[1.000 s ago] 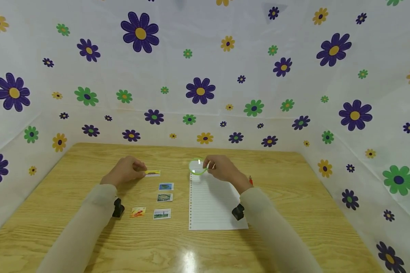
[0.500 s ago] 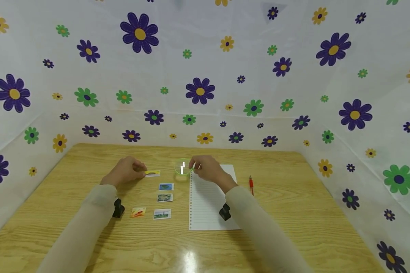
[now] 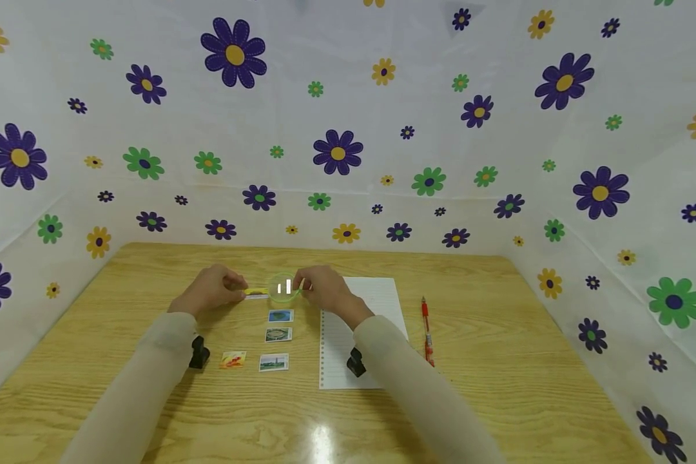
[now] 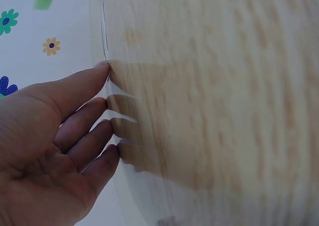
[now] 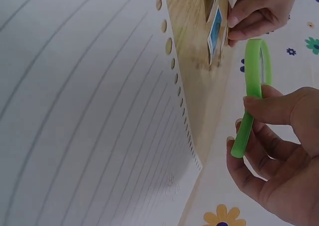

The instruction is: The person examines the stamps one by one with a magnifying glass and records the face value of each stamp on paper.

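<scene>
My left hand (image 3: 211, 290) pinches the left edge of a small yellow postage stamp (image 3: 255, 293) at the back left of the table. In the left wrist view only a thin edge of the stamp (image 4: 104, 31) shows at the thumb tip, and the other fingertips touch the wood. My right hand (image 3: 325, 290) grips a green-rimmed magnifying glass (image 5: 253, 69) by its short handle, between thumb and fingers. In the head view its lens overlaps the right end of the yellow stamp. A blue stamp (image 3: 281, 316) lies just below the lens.
Below lie a stamp with an oval building (image 3: 278, 334), a tower stamp (image 3: 274, 362) and an orange-yellow stamp (image 3: 233, 359). A lined sheet (image 3: 336, 361) lies under the right forearm, with a red pen (image 3: 426, 332) to its right. Flowered cloth (image 3: 290, 129) surrounds the wooden table (image 3: 481, 290).
My right hand has carried the magnifying glass leftward, from over the sheet's top edge to the yellow stamp, uncovering the red pen. My left hand has stayed at the stamp.
</scene>
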The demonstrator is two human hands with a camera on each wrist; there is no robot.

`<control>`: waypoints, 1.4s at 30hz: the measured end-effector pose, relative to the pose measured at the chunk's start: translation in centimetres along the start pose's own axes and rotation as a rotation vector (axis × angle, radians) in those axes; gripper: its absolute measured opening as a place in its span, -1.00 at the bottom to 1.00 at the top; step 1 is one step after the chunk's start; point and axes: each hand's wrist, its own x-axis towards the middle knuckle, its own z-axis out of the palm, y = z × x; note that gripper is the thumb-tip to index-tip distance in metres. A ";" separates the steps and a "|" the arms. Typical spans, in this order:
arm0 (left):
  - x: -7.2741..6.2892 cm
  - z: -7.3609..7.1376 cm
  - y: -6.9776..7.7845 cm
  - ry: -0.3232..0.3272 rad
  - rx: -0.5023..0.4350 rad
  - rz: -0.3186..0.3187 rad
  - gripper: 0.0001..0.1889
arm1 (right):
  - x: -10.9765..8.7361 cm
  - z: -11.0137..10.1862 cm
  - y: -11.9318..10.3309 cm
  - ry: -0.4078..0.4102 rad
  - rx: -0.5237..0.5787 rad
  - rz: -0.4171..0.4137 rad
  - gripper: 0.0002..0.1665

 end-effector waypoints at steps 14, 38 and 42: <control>0.2 0.0 -0.2 0.004 0.018 0.011 -0.75 | 1.6 1.8 -1.1 -0.001 -0.002 0.032 -0.75; -0.1 0.0 0.2 0.003 0.003 -0.009 -0.73 | 1.4 1.9 -1.9 -0.010 0.004 0.053 -0.76; 0.0 0.1 0.2 -0.002 -0.003 -0.009 -0.73 | 1.3 1.7 -1.9 -0.013 0.005 0.054 -0.77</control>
